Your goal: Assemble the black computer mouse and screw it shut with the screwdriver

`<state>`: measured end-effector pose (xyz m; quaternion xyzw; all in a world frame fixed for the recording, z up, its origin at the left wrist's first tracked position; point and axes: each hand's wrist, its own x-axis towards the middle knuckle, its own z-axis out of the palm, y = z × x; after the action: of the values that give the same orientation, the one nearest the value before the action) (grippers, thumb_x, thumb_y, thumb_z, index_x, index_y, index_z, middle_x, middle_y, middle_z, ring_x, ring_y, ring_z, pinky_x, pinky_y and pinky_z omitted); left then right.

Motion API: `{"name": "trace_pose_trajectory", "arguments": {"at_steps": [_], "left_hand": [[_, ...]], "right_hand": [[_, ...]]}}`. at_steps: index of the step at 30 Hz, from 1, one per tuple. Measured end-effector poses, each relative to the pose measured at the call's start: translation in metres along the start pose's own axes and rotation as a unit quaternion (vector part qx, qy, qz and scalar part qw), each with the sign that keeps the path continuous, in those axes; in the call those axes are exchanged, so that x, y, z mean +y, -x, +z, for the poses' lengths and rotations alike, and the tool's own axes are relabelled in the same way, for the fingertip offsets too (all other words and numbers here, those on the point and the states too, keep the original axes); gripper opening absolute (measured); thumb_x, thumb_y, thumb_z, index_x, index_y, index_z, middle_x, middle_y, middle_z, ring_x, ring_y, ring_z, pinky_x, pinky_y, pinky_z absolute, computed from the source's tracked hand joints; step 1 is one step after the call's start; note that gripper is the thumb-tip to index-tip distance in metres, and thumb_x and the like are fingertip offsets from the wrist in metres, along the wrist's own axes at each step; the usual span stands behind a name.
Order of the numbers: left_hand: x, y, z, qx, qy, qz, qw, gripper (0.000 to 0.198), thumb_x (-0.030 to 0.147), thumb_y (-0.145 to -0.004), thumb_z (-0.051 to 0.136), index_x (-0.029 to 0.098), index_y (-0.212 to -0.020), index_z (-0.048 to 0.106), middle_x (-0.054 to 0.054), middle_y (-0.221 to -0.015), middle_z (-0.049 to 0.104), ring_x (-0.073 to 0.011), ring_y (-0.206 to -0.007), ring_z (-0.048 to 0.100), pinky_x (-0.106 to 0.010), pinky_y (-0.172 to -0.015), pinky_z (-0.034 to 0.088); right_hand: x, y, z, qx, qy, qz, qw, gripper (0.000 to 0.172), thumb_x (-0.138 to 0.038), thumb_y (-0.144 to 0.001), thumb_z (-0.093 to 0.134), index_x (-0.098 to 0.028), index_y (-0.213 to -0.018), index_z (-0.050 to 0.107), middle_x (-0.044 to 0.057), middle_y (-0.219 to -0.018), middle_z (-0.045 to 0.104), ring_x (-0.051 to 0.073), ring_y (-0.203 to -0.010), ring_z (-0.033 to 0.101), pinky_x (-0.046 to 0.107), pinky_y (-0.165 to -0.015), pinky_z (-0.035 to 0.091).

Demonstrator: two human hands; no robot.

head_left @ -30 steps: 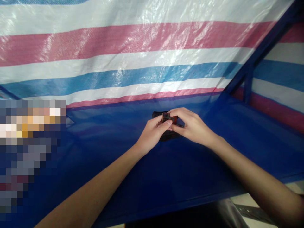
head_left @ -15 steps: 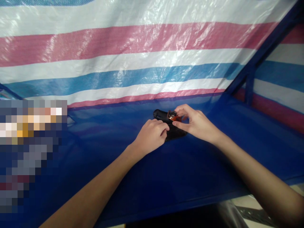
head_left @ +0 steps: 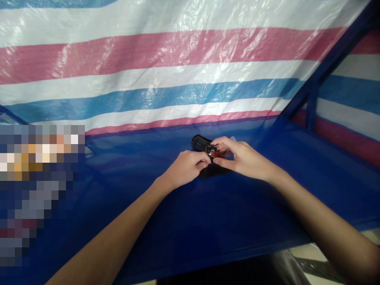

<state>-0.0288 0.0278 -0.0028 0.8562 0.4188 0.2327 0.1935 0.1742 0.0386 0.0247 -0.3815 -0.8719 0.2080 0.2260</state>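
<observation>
A small part with a round metallic piece and orange-brown sides (head_left: 211, 151) is held above the blue surface, near the centre of the view. My right hand (head_left: 234, 153) grips it from the right between thumb and fingers. From the left, my left hand (head_left: 191, 166) has its fingertips pinched at the part's lower left edge. Behind and below the hands lies a black object (head_left: 199, 142) with a rounded, hollow-looking end; its middle is hidden by the part and my fingers.
The blue surface (head_left: 184, 221) stretches under both arms. Behind it hangs a striped plastic sheet (head_left: 166, 51). A dark blue frame post (head_left: 311, 95) slants at the right. A pixelated region covers the left side.
The part has moved slightly left and down with my right hand. My left fingertips have come up to its edge. More of the black object's hollow end shows.
</observation>
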Motion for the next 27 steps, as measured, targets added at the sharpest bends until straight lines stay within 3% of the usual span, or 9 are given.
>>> {"name": "trace_pose_trajectory", "arguments": {"at_steps": [5,14,21,27], "left_hand": [[-0.0056,0.0012,-0.0012,-0.006,-0.053,0.041,0.998,0.022,0.017,-0.087,0.048,0.023,-0.092,0.068,-0.001,-0.091,0.072,-0.0171,-0.084,0.065,-0.026,-0.075,0.043],[-0.0041,0.0016,-0.0091,-0.041,0.010,0.051,0.998,0.015,0.021,-0.082,0.056,0.022,-0.092,0.068,-0.001,-0.092,0.072,-0.0166,-0.085,0.066,-0.026,-0.077,0.043],[-0.0042,0.0025,-0.0026,0.000,0.100,-0.025,0.995,0.017,0.019,-0.078,0.062,0.021,-0.093,0.054,-0.002,-0.093,0.073,-0.0178,-0.088,0.068,-0.028,-0.077,0.046],[-0.0016,0.0019,-0.0022,-0.005,0.197,-0.070,0.978,0.024,0.018,-0.074,0.064,0.020,-0.092,0.048,-0.003,-0.089,0.071,-0.0165,-0.078,0.067,-0.027,-0.071,0.047]], "right_hand": [[-0.0023,0.0010,-0.0034,-0.043,-0.017,-0.010,0.999,0.029,-0.029,-0.084,0.054,-0.021,-0.111,0.049,0.003,-0.093,0.068,0.018,-0.078,0.065,0.031,-0.070,0.047],[-0.0050,0.0001,-0.0042,-0.053,-0.009,0.001,0.999,0.027,-0.031,-0.082,0.056,-0.022,-0.107,0.050,0.000,-0.085,0.067,0.016,-0.071,0.064,0.029,-0.067,0.045],[-0.0024,0.0012,-0.0040,-0.041,-0.017,-0.001,0.999,0.033,-0.037,-0.084,0.054,-0.024,-0.113,0.049,0.003,-0.096,0.069,0.021,-0.084,0.064,0.038,-0.076,0.044],[-0.0064,0.0027,-0.0054,-0.058,0.008,-0.003,0.998,0.031,-0.041,-0.083,0.056,-0.025,-0.109,0.052,0.001,-0.090,0.068,0.020,-0.082,0.063,0.041,-0.083,0.041]]}}
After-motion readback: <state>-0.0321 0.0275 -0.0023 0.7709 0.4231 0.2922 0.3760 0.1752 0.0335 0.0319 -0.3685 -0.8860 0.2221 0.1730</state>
